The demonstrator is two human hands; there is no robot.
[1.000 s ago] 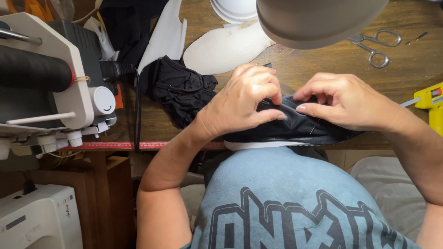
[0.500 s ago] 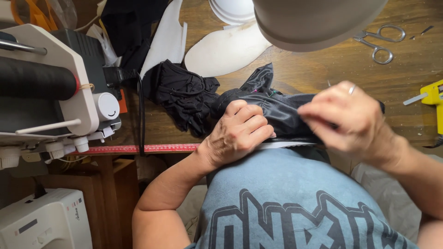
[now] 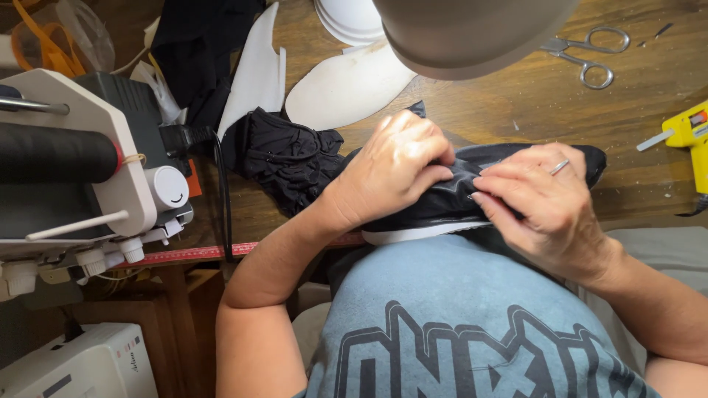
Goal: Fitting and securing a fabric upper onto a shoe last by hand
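Fingers (image 3: 431,158) of the left hand (image 3: 391,173) curl down and pinch the black fabric piece (image 3: 450,203), meeting the right hand (image 3: 542,199), whose fingers press flat and closed on the same fold. From the head view, that piece lies at the bench (image 3: 516,103) edge, against the person's body, a white edge (image 3: 420,234) showing beneath. Judging by this, the fabric is mid-shaping, not finished. Scissors (image 3: 586,55) sit at one o'clock, a yellow glue gun (image 3: 689,136) at three, a thread machine (image 3: 81,169) at nine.
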